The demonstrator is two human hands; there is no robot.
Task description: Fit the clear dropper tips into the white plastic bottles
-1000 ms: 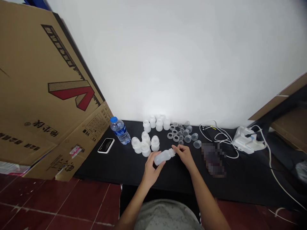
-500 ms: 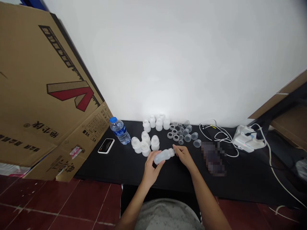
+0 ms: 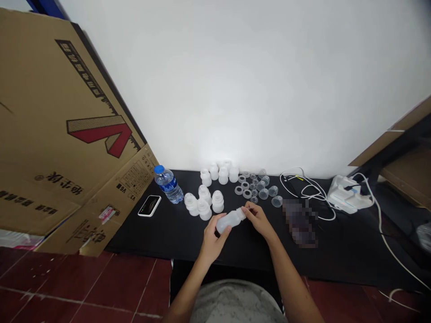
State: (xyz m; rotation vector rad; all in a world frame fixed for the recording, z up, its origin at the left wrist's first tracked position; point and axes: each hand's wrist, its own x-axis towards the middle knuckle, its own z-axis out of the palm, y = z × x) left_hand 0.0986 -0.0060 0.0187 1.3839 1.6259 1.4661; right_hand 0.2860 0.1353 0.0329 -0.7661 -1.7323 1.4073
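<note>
Several frosted white plastic bottles (image 3: 217, 201) stand upright on a black tabletop (image 3: 168, 237), four in a loose cluster just left of the hands and more in a row behind them near the white wall (image 3: 235, 80). Their translucent walls do not show whether anything is inside. To the right of the back row lie flat translucent rings (image 3: 239, 190) and small clear plastic cups (image 3: 263, 194), mixed together in a tight patch. Farther left, a clear water bottle (image 3: 168, 185) with a blue cap stands holding water, beside a smartphone (image 3: 150, 205) lying flat.

One more frosted plastic bottle (image 3: 227, 222) is off the table, held on its side in front of the cluster, with its neck pointing up and to the right. The left hand (image 3: 213, 240) is curled around the bottle's lower body, fingers closed over it. The right hand (image 3: 257, 220) is partly closed, its fingertips (image 3: 245, 208) pinching the neck end. Neither hand touches the table.

A blurred, unreadable object (image 3: 299, 223) lies to the right of the right hand, and white cables (image 3: 303, 188) run beyond it to a white plug adapter (image 3: 343, 195). A large cardboard sheet (image 3: 67, 134) leans at the left end of the table.
</note>
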